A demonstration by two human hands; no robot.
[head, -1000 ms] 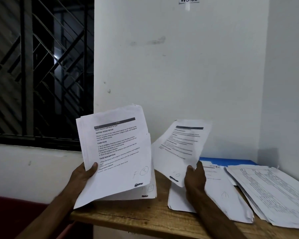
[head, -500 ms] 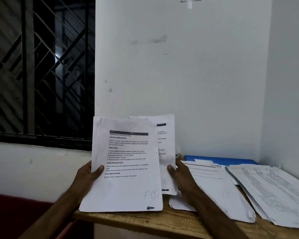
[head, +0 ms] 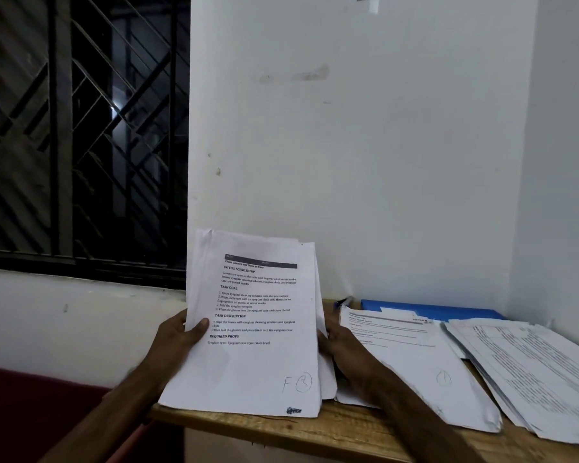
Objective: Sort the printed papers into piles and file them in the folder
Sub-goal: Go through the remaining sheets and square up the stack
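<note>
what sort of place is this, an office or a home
Likely a work corner in an office, not certain: a wooden desk against bare white walls, piles of printed sheets, a blue folder, and a label taped high on the wall.

Matt white paper stack (head: 254,329); grainy wooden table (head: 315,432); glossy blue plastic folder (head: 432,310).
</note>
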